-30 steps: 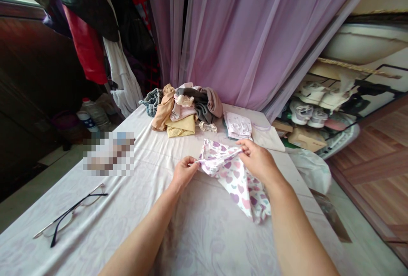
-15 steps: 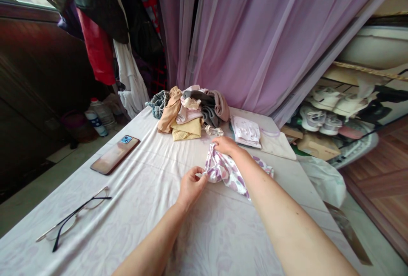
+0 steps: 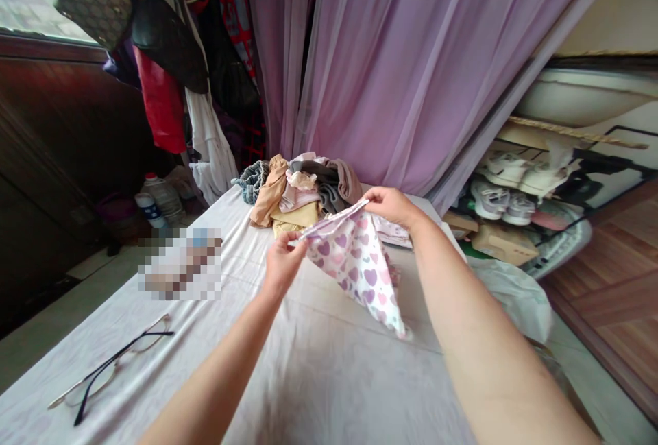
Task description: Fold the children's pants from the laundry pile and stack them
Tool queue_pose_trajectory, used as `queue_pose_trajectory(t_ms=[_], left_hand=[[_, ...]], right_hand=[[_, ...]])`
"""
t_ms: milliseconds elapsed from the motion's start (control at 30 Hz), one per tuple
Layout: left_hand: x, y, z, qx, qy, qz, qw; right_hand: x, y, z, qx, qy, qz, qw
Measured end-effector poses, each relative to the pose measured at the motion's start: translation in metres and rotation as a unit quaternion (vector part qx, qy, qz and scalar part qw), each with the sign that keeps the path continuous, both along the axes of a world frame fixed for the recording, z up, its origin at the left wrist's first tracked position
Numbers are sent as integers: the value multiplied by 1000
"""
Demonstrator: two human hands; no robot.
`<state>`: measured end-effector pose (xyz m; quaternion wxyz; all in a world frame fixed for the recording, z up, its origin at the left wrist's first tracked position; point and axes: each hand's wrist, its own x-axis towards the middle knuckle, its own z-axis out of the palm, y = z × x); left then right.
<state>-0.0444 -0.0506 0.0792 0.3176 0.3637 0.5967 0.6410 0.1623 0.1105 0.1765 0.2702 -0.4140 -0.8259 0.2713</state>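
Observation:
A small white garment printed with purple and pink hearts (image 3: 360, 267) hangs in the air above the cloth-covered table (image 3: 319, 376). My left hand (image 3: 282, 263) pinches its near top corner. My right hand (image 3: 391, 205) pinches the far top corner, so the top edge is stretched between them and the rest droops to a point. Behind the garment lies a pile of mixed clothes (image 3: 298, 188) in tan, yellow, grey and pink. A folded pale piece (image 3: 393, 231) lies partly hidden behind my right forearm.
A blurred-out flat object (image 3: 179, 263) and a pair of glasses (image 3: 110, 366) lie on the table's left side. Purple curtains (image 3: 401, 61) hang behind. Bags and clothes (image 3: 154, 33) hang at the upper left. A shoe rack (image 3: 519, 191) stands at the right, bottles (image 3: 154, 201) on the floor at the left.
Both hands have lifted the heart-print garment off the table and pulled its top edge taut. My right hand moved up and farther away; the garment now hangs free.

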Motion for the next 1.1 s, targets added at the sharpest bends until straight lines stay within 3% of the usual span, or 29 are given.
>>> queue_pose_trajectory(t_ms=[100, 233, 333, 467, 633, 833, 967, 1100], left_hand=[[-23, 28, 62, 104, 85, -2, 991], [-36, 47, 128, 145, 163, -54, 974], [-36, 44, 157, 128, 173, -88, 973], [-31, 27, 185, 65, 177, -126, 974], [-30, 13, 204, 9, 157, -195, 968], [-28, 33, 185, -69, 67, -215, 972], [-18, 35, 189, -15, 57, -181, 982], [5, 10, 203, 68, 140, -167, 974]], right_hand=[[16, -2, 39, 0, 110, 12, 994], [22, -14, 60, -38, 132, 6, 991], [23, -27, 65, -62, 155, 11, 986], [26, -42, 77, -59, 197, -1, 979], [31, -49, 89, -53, 228, -15, 972], [23, -40, 70, -126, 251, -53, 958], [12, -29, 59, -133, 296, -55, 944], [14, -20, 54, -73, 409, -42, 909]])
